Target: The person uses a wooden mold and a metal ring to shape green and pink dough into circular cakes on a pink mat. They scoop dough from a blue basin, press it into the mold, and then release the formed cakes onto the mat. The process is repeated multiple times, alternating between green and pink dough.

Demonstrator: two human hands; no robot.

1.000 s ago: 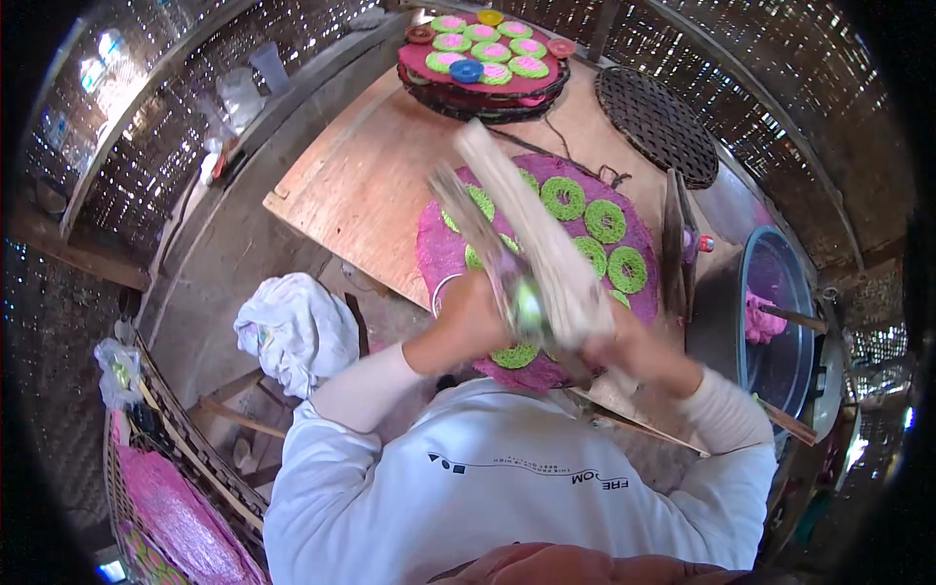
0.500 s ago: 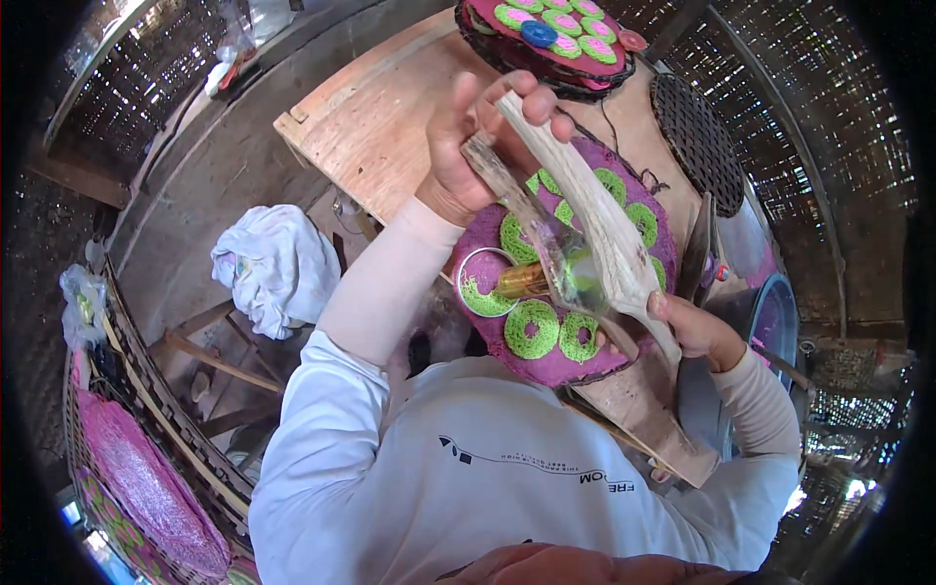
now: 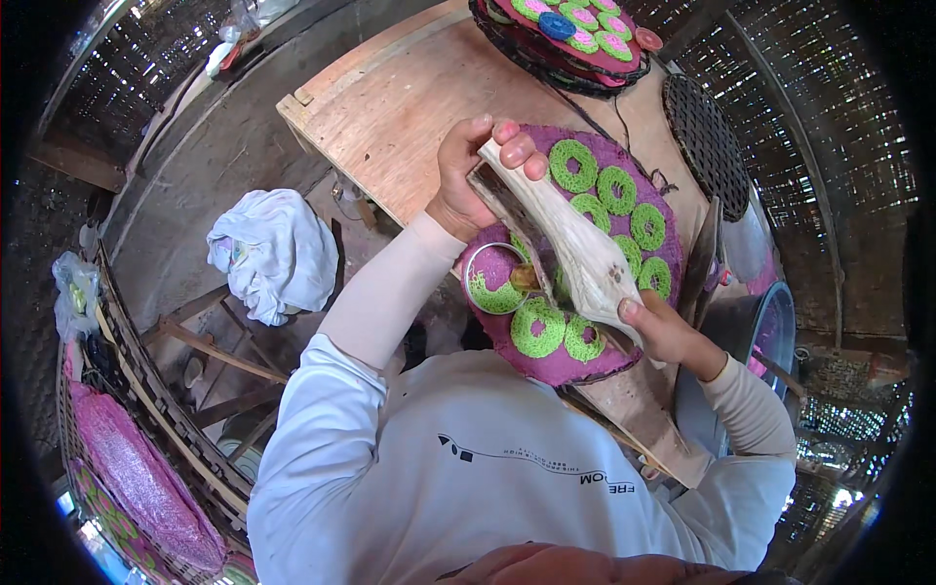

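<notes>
Both hands hold a pale wooden hand press (image 3: 575,239) with two long wooden bars, slanting above a purple-covered round tray (image 3: 526,136). My left hand (image 3: 470,180) wraps around its upper end, fingers over the bars. My right hand (image 3: 673,333) grips the lower end, thumb on top. A yellowish brass-coloured cylinder (image 3: 525,278) shows partly beneath the press. Beside it a thin white ring (image 3: 470,278) lies on the tray around a partly filled patch of green strands. Several green stringy rings (image 3: 616,190) lie on the tray.
The tray rests on a wooden table (image 3: 390,107). Stacked trays with pink-and-green rounds (image 3: 585,44) and a dark woven tray (image 3: 704,146) stand at the back. A large grey tub (image 3: 756,331) is at the right, a white cloth bundle (image 3: 275,255) at the left.
The two bars have come closer together, and my left hand has moved down. The right hand has shifted slightly left and down. More of the green rings show beyond the press.
</notes>
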